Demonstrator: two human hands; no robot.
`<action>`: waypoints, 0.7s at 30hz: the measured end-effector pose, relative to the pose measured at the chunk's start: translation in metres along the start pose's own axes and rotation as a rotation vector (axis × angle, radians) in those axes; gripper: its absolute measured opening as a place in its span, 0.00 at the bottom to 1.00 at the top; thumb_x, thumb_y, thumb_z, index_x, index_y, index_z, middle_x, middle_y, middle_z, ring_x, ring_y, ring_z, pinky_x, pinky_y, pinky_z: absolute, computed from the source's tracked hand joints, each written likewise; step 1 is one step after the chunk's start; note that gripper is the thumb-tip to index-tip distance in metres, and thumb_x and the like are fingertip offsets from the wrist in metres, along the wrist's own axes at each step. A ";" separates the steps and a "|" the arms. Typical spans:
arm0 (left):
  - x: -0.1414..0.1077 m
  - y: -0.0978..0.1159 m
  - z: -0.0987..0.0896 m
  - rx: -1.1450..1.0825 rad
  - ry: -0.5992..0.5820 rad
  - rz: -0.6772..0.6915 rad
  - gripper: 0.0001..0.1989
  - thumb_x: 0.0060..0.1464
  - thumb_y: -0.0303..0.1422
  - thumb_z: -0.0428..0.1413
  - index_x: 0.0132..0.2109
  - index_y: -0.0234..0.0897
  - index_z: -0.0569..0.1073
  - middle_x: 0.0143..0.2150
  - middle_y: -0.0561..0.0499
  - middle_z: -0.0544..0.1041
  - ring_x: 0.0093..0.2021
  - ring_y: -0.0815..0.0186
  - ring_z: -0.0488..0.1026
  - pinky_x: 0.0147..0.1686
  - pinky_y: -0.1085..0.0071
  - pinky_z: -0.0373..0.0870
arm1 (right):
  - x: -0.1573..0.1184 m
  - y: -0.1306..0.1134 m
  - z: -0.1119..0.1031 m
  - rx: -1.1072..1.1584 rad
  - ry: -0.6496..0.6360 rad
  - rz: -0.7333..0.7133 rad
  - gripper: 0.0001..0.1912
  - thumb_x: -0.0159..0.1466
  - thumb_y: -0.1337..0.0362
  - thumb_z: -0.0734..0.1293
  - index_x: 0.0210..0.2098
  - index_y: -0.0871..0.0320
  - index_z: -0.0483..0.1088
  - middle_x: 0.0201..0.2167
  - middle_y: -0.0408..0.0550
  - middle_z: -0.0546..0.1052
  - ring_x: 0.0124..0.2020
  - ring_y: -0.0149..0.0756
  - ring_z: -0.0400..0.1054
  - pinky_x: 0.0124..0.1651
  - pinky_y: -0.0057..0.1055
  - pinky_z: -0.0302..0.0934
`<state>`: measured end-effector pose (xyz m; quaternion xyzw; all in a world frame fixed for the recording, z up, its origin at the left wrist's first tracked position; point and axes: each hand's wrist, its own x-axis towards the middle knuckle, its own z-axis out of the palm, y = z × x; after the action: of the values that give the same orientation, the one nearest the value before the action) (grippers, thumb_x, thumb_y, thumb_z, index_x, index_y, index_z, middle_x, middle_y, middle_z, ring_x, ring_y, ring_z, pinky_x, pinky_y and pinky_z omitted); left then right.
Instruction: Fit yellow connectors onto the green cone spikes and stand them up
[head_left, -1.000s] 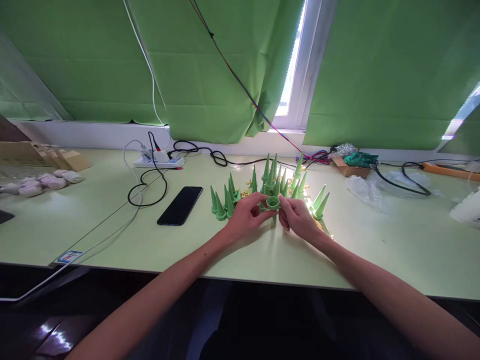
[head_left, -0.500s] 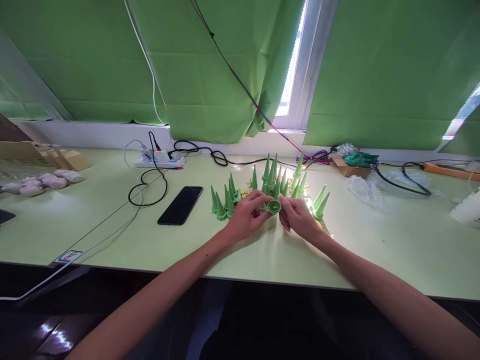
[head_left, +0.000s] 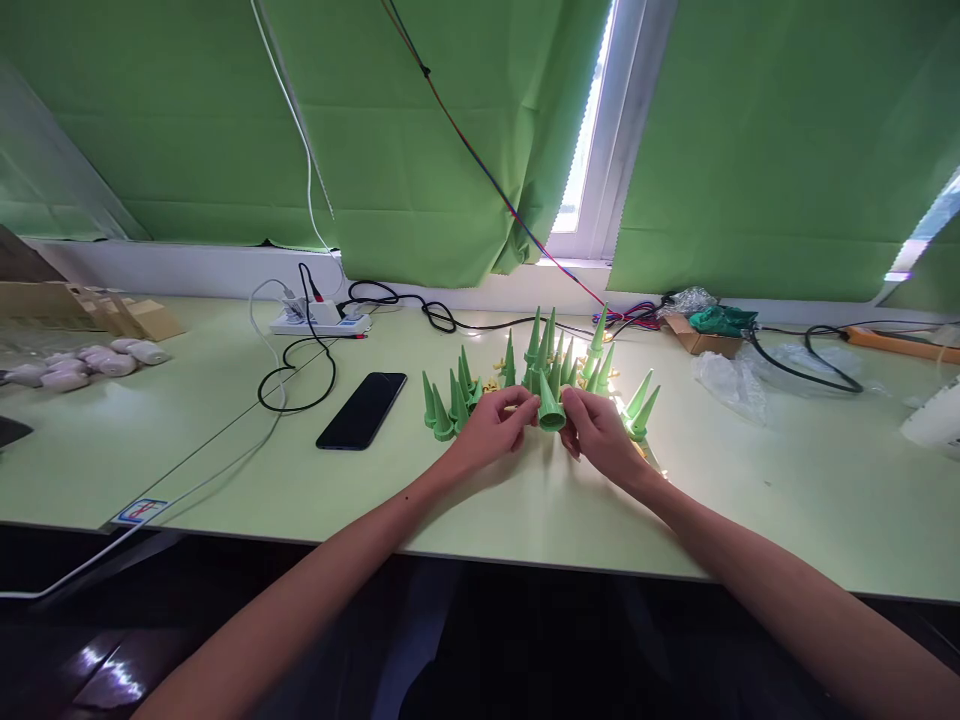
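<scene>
A green plastic cone [head_left: 551,410] is held up between my two hands, its point tilted up and away and its hollow round base turned partly towards me. My left hand [head_left: 495,422] is closed, with thumb and fingertips at the cone's left side. On the other side, the pinched thumb and forefinger of my right hand [head_left: 602,432] meet the cone near its rim. The other fingers of my right hand curl under. Just behind stands a cluster of similar green cones [head_left: 536,350], with small yellow pieces partly hidden among them. Two more cones [head_left: 640,410] stand right of my right hand.
A black phone [head_left: 361,411] lies on the pale green table [head_left: 780,500]. Behind it are a white power strip [head_left: 341,324] and looped cables. Clear plastic bags [head_left: 731,385] and a small cardboard box [head_left: 701,338] lie at right. White bulb-like pieces [head_left: 105,362] lie far left.
The held cone has tipped, so its side and point now show where its open base faced me. Both hands have stayed nearly in place at it.
</scene>
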<state>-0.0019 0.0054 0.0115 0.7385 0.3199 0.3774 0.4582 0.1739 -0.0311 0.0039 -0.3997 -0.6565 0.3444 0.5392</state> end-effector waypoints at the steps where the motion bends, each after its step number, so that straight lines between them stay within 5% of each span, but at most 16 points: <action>1: 0.001 0.001 -0.001 -0.044 -0.031 -0.034 0.19 0.63 0.47 0.49 0.32 0.36 0.67 0.20 0.57 0.64 0.17 0.74 0.60 0.19 0.76 0.56 | 0.000 0.000 0.000 -0.006 -0.005 -0.004 0.25 0.70 0.46 0.58 0.23 0.55 0.58 0.14 0.36 0.61 0.13 0.25 0.54 0.17 0.27 0.49; 6: 0.000 0.004 -0.003 -0.138 -0.104 -0.114 0.21 0.60 0.50 0.54 0.31 0.37 0.65 0.18 0.58 0.63 0.17 0.74 0.61 0.18 0.76 0.56 | -0.001 0.000 0.001 -0.072 -0.052 -0.034 0.26 0.70 0.45 0.58 0.22 0.55 0.56 0.15 0.38 0.62 0.15 0.26 0.56 0.19 0.28 0.51; 21: -0.003 0.005 -0.001 0.005 -0.035 0.003 0.18 0.57 0.48 0.57 0.33 0.38 0.64 0.17 0.60 0.59 0.16 0.75 0.57 0.17 0.75 0.51 | 0.000 -0.001 0.001 -0.219 -0.043 -0.016 0.29 0.68 0.40 0.56 0.20 0.54 0.57 0.13 0.39 0.60 0.16 0.28 0.53 0.20 0.30 0.49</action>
<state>-0.0040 0.0012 0.0159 0.7465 0.3115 0.3645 0.4614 0.1728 -0.0314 0.0041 -0.4435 -0.7046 0.2751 0.4808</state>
